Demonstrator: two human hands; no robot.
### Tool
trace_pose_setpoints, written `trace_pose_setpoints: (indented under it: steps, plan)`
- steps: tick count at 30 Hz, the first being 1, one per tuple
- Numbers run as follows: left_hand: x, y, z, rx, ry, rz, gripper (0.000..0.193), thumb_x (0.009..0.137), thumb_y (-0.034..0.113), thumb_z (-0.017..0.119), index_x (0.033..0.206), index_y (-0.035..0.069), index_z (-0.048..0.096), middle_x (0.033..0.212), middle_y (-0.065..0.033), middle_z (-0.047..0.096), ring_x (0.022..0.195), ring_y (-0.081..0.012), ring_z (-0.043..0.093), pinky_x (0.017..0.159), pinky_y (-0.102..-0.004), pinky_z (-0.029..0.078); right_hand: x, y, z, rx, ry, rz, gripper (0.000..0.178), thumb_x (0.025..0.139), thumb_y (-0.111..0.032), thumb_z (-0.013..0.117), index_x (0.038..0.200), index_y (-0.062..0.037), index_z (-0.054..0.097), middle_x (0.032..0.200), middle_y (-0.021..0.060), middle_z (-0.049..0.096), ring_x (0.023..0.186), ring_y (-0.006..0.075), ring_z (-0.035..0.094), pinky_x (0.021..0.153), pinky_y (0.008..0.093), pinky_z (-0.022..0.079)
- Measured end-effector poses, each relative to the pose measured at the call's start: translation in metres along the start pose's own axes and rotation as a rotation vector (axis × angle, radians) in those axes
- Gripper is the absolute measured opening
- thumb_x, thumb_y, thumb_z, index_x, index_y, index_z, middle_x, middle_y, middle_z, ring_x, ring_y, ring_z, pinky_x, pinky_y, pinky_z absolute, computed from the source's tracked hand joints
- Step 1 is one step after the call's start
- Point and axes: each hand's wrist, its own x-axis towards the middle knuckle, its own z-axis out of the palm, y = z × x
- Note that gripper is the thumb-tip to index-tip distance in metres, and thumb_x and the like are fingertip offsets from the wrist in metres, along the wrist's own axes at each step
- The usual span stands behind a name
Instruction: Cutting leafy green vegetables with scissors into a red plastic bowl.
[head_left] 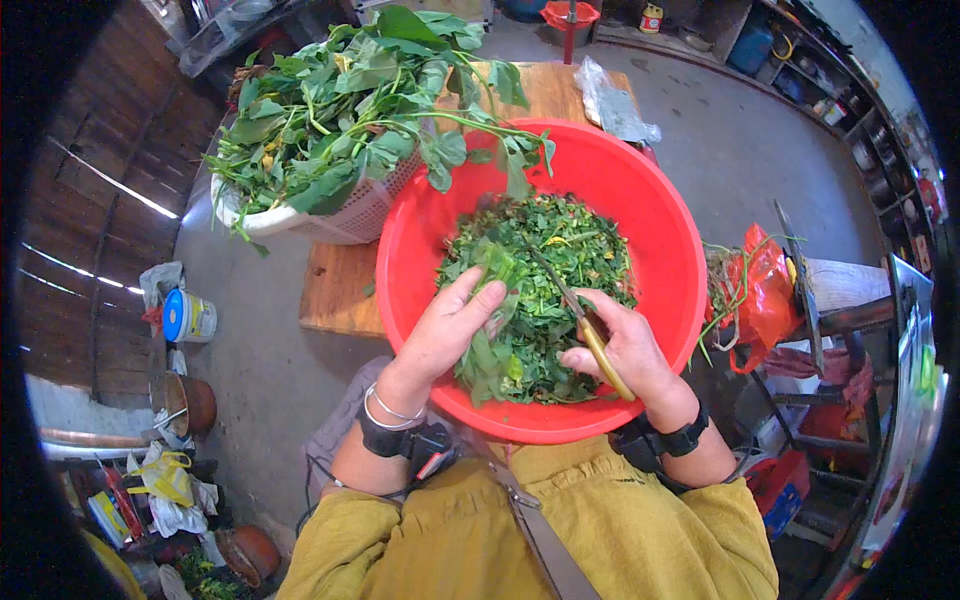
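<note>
In the head view, the left hand [447, 322] is closed around a bunch of leaves [498, 272], pinched between thumb and fingers. The right hand [632, 352] grips the scissors [607, 362] by the yellow handle; the blade points away from the person, up and to the left. Both hands are above the red tub [655, 210], and under them lie the chopped greens [600, 255]. Between the two hands there is a gap, and the blade reaches into it. The forearms pass over the near rim, which is just below the grip; the far rim is farther off, with a bare stretch of wall before it. Beyond the left hand, the basket [375, 205] stands close beside the tub, and stems of its whole greens [330, 130] hang over the rim there. To the right of the right hand, outside the tub, is a red bag [772, 290].

The bunch is blurred, and its lower part is hard to separate from the greens below. The blade tip is also unclear, so I cannot tell if the scissors are apart or together. The tub hides much of the wooden table [340, 290]. The sleeves [340, 545] are cut by the lower edge.
</note>
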Motion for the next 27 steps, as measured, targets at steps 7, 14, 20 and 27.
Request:
trace_pose_setpoints:
  steps: [7, 14, 20, 27]
  plan:
    - [-0.001, -0.005, -0.005, -0.016, -0.076, 0.024, 0.036, 0.095, 0.024, 0.048, 0.125, 0.003, 0.045, 0.099, 0.0007, 0.055, 0.081, -0.005, 0.048, 0.068, -0.0205, 0.042, 0.004, -0.003, -0.001, -0.136, -0.121, -0.207, 0.082, 0.059, -0.04, 0.081, 0.123, -0.0025, 0.046, 0.114, 0.0167, 0.052, 0.1, 0.0318, 0.053, 0.084, 0.0379, 0.045]
    - [-0.002, 0.0, 0.005, 0.155, -0.134, -0.014, 0.04, 0.094, 0.028, 0.051, 0.123, 0.002, 0.046, 0.088, 0.0034, 0.052, 0.074, -0.0038, 0.045, 0.063, -0.0202, 0.041, 0.002, -0.003, 0.0, -0.128, -0.096, -0.199, 0.08, 0.058, -0.042, 0.08, 0.121, -0.0038, 0.048, 0.1, 0.0144, 0.055, 0.091, 0.0303, 0.055, 0.077, 0.0375, 0.046]
    - [-0.003, 0.001, 0.003, 0.233, -0.089, -0.053, 0.04, 0.093, 0.031, 0.052, 0.12, 0.001, 0.047, 0.085, 0.0032, 0.051, 0.072, -0.0045, 0.045, 0.062, -0.0211, 0.042, 0.0, -0.009, -0.001, -0.156, -0.042, -0.167, 0.07, 0.06, -0.045, 0.079, 0.115, -0.01, 0.054, 0.079, 0.0103, 0.056, 0.071, 0.0252, 0.056, 0.064, 0.0355, 0.046]
    - [-0.002, 0.003, 0.004, 0.181, -0.101, -0.02, 0.038, 0.094, 0.031, 0.05, 0.118, 0.002, 0.047, 0.083, 0.004, 0.049, 0.071, -0.0044, 0.044, 0.062, -0.0204, 0.041, 0.0, -0.006, 0.001, -0.186, -0.043, -0.11, 0.063, 0.063, -0.044, 0.078, 0.113, -0.011, 0.056, 0.069, 0.0089, 0.057, 0.061, 0.0242, 0.057, 0.056, 0.0343, 0.047]
